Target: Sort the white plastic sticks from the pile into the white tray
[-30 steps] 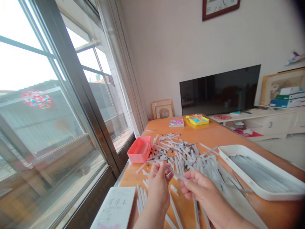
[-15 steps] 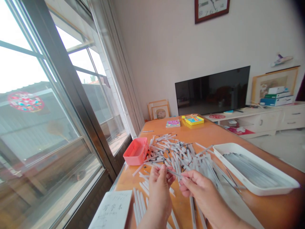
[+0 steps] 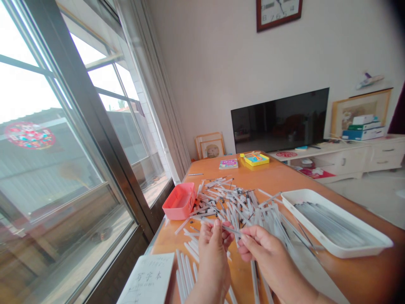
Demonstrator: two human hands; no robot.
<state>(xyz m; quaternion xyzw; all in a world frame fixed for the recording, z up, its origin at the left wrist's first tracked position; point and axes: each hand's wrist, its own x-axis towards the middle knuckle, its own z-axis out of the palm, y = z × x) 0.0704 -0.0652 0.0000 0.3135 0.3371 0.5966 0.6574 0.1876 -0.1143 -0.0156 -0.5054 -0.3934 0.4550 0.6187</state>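
Note:
My left hand (image 3: 215, 245) and my right hand (image 3: 261, 245) are both closed, fingertips pinching one slim translucent pen (image 3: 232, 230) between them over the table. Its whitish end pokes out past the left fingers; the fingers hide part of its length. Just beyond the hands lies a loose heap of pen parts (image 3: 234, 204), whitish tubes mixed with small black pieces. Several white pen barrels (image 3: 185, 270) lie side by side left of my left wrist. To the right of my right hand, a white tray (image 3: 291, 198) holds a layer of greyish translucent tubes (image 3: 332, 226).
A pink plastic basket (image 3: 172, 213) stands left of the heap. A notebook (image 3: 148, 278) lies at the near left table edge. Farther back on the wooden table (image 3: 209, 169) are a booklet (image 3: 228, 164) and a yellow box (image 3: 255, 159). Glass doors (image 3: 79, 169) line the left.
Both hands keep nearly the same pinch on the pen. The view has shifted very slightly, with the surroundings a little farther left.

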